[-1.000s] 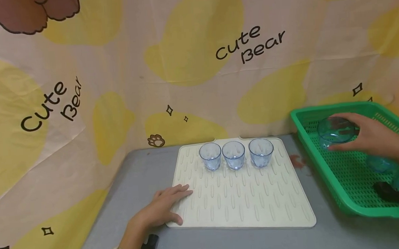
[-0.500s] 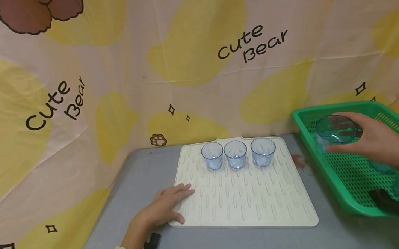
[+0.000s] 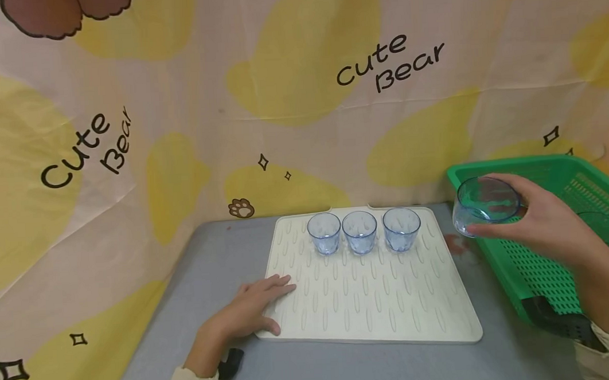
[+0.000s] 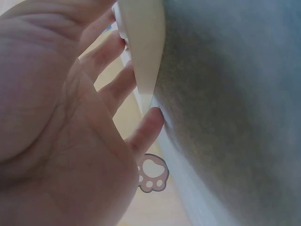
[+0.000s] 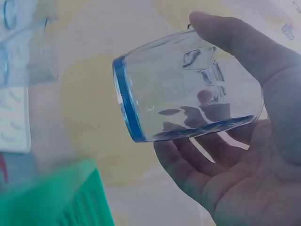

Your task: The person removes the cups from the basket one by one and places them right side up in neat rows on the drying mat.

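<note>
My right hand (image 3: pixel 543 217) grips a clear blue-tinted drinking glass (image 3: pixel 483 203), thumb on one side and fingers round the other. In the head view the glass is raised over the left rim of the green basket (image 3: pixel 500 277); the right wrist view shows the glass (image 5: pixel 174 89) held from its side. Three similar glasses, a left one (image 3: pixel 324 235), a middle one (image 3: pixel 359 233) and a right one (image 3: pixel 402 229), stand upright in a row at the back of the white ridged mat (image 3: pixel 367 301). My left hand (image 3: pixel 248 307) rests with spread fingers on the mat's left edge.
More glass (image 3: pixel 606 228) shows inside the basket, partly hidden behind my right forearm. The mat lies on a grey tabletop (image 3: pixel 211 275). A patterned cloth (image 3: pixel 289 99) hangs behind and at the left.
My right hand has carried the glass leftward, from above the basket's inside to its left rim. The left hand stays on the mat edge; the head view has shifted slightly.
</note>
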Motion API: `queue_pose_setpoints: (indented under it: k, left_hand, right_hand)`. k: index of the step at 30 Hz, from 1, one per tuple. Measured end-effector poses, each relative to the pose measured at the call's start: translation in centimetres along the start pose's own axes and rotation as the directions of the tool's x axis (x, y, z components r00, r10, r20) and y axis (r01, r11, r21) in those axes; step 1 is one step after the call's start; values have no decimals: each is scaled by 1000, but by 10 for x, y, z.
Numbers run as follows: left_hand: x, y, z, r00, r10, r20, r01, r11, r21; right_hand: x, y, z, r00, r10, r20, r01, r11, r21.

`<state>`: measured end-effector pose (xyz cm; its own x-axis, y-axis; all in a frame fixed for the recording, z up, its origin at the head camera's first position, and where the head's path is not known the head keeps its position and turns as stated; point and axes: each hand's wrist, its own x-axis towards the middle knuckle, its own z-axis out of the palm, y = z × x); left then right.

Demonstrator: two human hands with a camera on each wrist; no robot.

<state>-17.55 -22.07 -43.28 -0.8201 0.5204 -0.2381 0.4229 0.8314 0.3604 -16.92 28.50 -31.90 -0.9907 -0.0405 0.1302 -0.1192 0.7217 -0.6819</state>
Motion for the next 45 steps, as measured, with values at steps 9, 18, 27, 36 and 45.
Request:
queue_pose_setpoints:
  k: [9,18,27,36,45]
  left_hand:
    - [2,0,-2,1000,-7,2,7,1000,8]
    - [3,-1,0,1000,-5,0,5,1000,6]
    - [1,0,0,1000,-5,0,5,1000,-8]
    - [0,-1,0,1000,-5,-5,4,1000,-6]
    - [1,0,2,1000,17,-14,-17,1000,-2]
  right_hand:
    - [0,-33,22,999,-38,24,36,995,95]
    - [1,-67,59,989,-137,46,129,981,142]
    - [8,-81,99,983,-170,72,148,960,237]
    - [20,-93,133,976,-195,96,153,930,334]
    - [25,-98,162,972,-182,147,133,947,291]
